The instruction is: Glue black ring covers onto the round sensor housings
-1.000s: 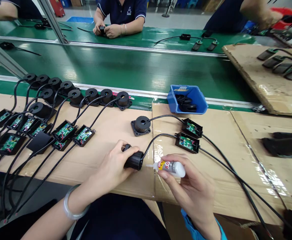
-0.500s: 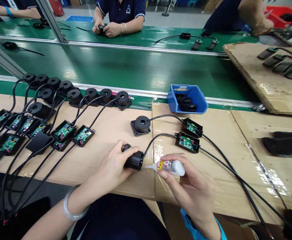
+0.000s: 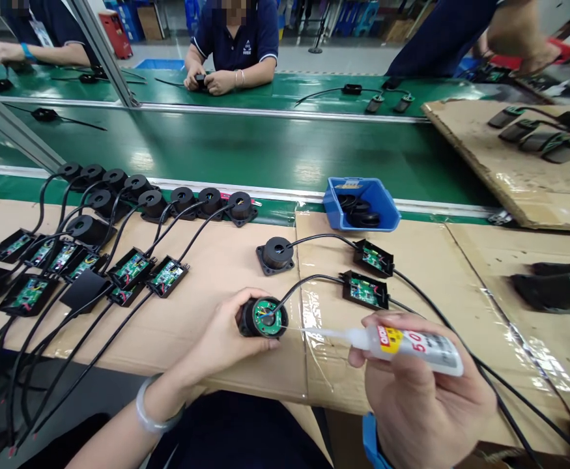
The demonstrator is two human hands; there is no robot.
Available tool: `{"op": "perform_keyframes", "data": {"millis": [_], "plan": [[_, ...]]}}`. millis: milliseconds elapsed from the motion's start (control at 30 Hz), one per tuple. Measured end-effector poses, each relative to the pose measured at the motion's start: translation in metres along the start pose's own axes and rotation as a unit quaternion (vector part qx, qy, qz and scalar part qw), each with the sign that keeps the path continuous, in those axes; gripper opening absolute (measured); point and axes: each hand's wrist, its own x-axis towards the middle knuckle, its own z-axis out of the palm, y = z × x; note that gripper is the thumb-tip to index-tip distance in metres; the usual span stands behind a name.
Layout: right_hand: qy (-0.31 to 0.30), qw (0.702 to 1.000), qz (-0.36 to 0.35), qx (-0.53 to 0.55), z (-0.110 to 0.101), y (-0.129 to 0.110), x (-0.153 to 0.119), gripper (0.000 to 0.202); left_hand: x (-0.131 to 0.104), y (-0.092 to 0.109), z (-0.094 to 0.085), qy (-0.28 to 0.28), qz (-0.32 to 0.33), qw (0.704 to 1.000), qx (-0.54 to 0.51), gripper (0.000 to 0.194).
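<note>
From my remote seat I am gripping a black cylindrical housing [image 3: 250, 320] in my left hand [image 3: 228, 333], thumb and fingers closing around its sides. It is sitting low over the near part of the cardboard-covered bench [image 3: 206, 260], its open end showing a round green circuit board [image 3: 261, 327] with thin wires. In my right hand [image 3: 426, 404] I am pinching a white squeeze bottle [image 3: 419, 350], its long nozzle [image 3: 333, 333] pointing left toward the housing's rim; whether the fine tip is touching, I cannot tell. A black cable [image 3: 309, 280] is running from the housing to an open black box [image 3: 365, 290]. Beyond my left hand, a flanged housing [image 3: 275, 255] is standing on the cardboard, and a blue bin [image 3: 331, 212] is holding black rings [image 3: 363, 216]. Across the green belt [image 3: 245, 146], a person in a navy shirt [image 3: 233, 49] is handling a small black part [image 3: 200, 81].
</note>
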Motion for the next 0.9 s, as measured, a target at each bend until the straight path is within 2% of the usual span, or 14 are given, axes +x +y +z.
{"op": "perform_keyframes", "data": {"millis": [67, 133, 267, 467, 900], "plan": [[0.002, 1.000, -0.019, -0.010, 0.004, 0.000, -0.001, 0.013, 0.000, -0.001, 0.008, -0.028, -0.039, 0.989, -0.143, 0.055], [-0.026, 0.997, -0.042, -0.058, 0.005, 0.000, -0.003, 0.014, -0.001, -0.001, 0.018, -0.036, -0.070, 0.967, -0.242, 0.056], [-0.108, 0.975, -0.123, -0.152, 0.006, -0.004, -0.003, 0.022, -0.003, 0.000, 0.033, -0.033, -0.124, 0.930, -0.345, 0.055], [-0.179, 0.937, -0.192, -0.231, 0.015, -0.019, 0.004, 0.022, -0.004, -0.002, 0.039, -0.032, -0.133, 0.914, -0.382, 0.057], [-0.204, 0.915, -0.230, -0.260, 0.024, -0.019, 0.009, 0.024, -0.003, -0.003, 0.043, -0.043, -0.123, 0.914, -0.385, 0.054]]}}
